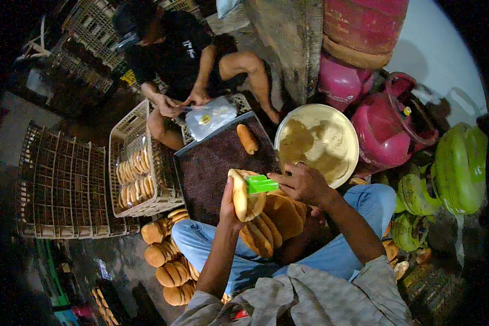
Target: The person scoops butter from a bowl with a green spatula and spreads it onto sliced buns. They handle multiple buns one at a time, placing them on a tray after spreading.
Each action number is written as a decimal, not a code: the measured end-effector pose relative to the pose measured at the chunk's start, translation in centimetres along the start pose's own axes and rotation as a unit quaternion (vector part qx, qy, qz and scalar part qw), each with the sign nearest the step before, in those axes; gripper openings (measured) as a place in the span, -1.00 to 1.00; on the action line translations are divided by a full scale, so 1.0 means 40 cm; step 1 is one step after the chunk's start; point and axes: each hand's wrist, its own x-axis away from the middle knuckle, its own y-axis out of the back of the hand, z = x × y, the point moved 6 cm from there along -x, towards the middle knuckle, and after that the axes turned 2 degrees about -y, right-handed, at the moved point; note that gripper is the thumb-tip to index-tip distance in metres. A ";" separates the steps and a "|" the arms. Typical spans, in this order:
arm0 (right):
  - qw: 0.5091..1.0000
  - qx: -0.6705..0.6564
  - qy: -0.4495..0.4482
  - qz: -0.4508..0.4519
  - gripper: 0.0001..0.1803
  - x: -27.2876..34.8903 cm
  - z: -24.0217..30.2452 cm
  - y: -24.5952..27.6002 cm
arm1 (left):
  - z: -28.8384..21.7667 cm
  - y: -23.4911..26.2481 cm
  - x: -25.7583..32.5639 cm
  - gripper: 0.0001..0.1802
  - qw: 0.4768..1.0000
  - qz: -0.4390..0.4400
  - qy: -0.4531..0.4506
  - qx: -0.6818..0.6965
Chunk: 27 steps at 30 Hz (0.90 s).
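Note:
In my left hand (231, 208) is an opened bread bun (243, 201), my fingers wrapped round its side. My right hand (303, 183) grips a bright green spreader (262, 184), its flat blade against the inside of that bun. Several more split buns (266, 231) lie in my lap just below. In front of my hands sits a tray of dark brown sprinkles (212, 176), with a single long bun (247, 139) resting on it at the far right. A round tub of pale yellow cream (331, 138) stands to the right of the tray.
Across from me a seated person (171, 65) handles a clear plastic bag (212, 118). Left are a crate of bagged buns (146, 198) and an empty crate (65, 185). Stacked buns (171, 274) lie by my left knee. Pink gas cylinders (380, 130) and green ones (459, 168) stand right.

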 end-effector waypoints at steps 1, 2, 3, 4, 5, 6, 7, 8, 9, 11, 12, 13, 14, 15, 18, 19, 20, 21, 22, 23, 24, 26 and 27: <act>0.999 0.050 0.011 0.000 -0.57 0.003 0.018 -0.007 | -0.004 0.034 -0.015 -0.39 1.000 -0.005 -0.008 0.004; 0.995 0.101 0.021 0.000 -0.60 0.004 0.034 -0.015 | -0.005 0.071 -0.025 -0.42 1.000 -0.018 0.007 0.021; 0.989 0.126 0.063 -0.034 -0.61 0.005 0.058 -0.011 | -0.010 0.116 -0.032 -0.42 0.998 -0.059 0.008 0.013; 0.981 0.148 0.104 -0.069 -0.62 0.007 0.083 -0.009 | -0.015 0.147 -0.048 -0.42 0.996 -0.080 -0.020 0.037; 0.969 0.170 0.141 -0.116 -0.62 0.015 0.108 -0.003 | -0.015 0.190 -0.055 -0.41 0.986 -0.150 -0.035 0.059; 0.970 0.181 0.125 -0.107 -0.62 0.022 0.114 -0.006 | -0.021 0.199 -0.062 -0.42 0.989 -0.104 -0.045 0.099; 0.983 0.155 0.074 -0.069 -0.61 0.027 0.096 -0.006 | -0.027 0.216 -0.067 -0.42 0.985 -0.096 -0.044 0.137; 0.991 0.130 0.024 -0.030 -0.59 0.037 0.066 0.000 | -0.030 0.233 -0.076 -0.42 0.976 -0.096 -0.039 0.189; 0.994 0.107 -0.026 0.011 -0.58 0.052 0.030 0.008 | -0.053 0.242 -0.088 -0.49 0.989 -0.061 -0.068 0.113; 0.989 0.038 -0.142 -0.014 -0.54 0.079 -0.058 0.050 | -0.084 0.283 -0.108 -0.57 0.991 -0.062 -0.111 0.031; 0.982 -0.009 -0.179 -0.051 -0.52 0.100 -0.095 0.072 | -0.099 0.292 -0.122 -0.57 0.994 -0.002 -0.107 0.002; 0.977 0.005 -0.199 -0.070 -0.52 0.118 -0.123 0.080 | -0.132 0.331 -0.148 -0.58 0.974 -0.068 -0.183 -0.113; 0.974 0.007 -0.197 -0.112 -0.53 0.127 -0.144 0.084 | -0.147 0.356 -0.180 -0.50 0.943 -0.099 -0.220 -0.228; 0.966 0.008 -0.222 -0.134 -0.53 0.140 -0.169 0.078 | -0.157 0.378 -0.209 -0.42 0.898 -0.129 -0.246 -0.342; 0.955 -0.093 -0.251 -0.130 -0.62 0.172 -0.220 0.040 | -0.083 0.379 -0.276 -0.45 0.571 -0.141 -0.186 -0.787; 0.950 -0.106 -0.262 -0.133 -0.63 0.181 -0.232 0.031 | -0.047 0.382 -0.284 -0.49 0.341 -0.174 -0.097 -0.918; 0.944 -0.136 -0.278 -0.116 -0.62 0.187 -0.248 0.019 | -0.011 0.352 -0.297 -0.49 0.240 -0.105 -0.120 -0.958; 0.933 -0.168 -0.304 -0.095 -0.60 0.192 -0.263 0.004 | -0.001 0.338 -0.311 -0.51 0.210 -0.051 -0.112 -0.970; 0.919 -0.200 -0.331 -0.074 -0.59 0.199 -0.276 -0.010 | 0.001 0.332 -0.333 -0.53 0.185 0.007 -0.081 -0.979; 0.920 -0.200 -0.329 -0.074 -0.59 0.203 -0.282 -0.012 | -0.003 0.322 -0.363 -0.54 0.159 0.063 -0.062 -0.983; 0.920 -0.201 -0.327 -0.074 -0.59 0.205 -0.287 -0.013 | -0.030 0.362 -0.434 -0.59 0.264 0.075 0.170 -0.947; 0.924 -0.218 -0.291 -0.120 -0.62 0.198 -0.291 -0.003 | -0.100 0.380 -0.483 -0.62 0.499 0.039 0.218 -0.838; 0.925 -0.211 -0.294 -0.115 -0.62 0.202 -0.292 -0.001 | -0.117 0.384 -0.517 -0.63 0.602 0.012 0.240 -0.762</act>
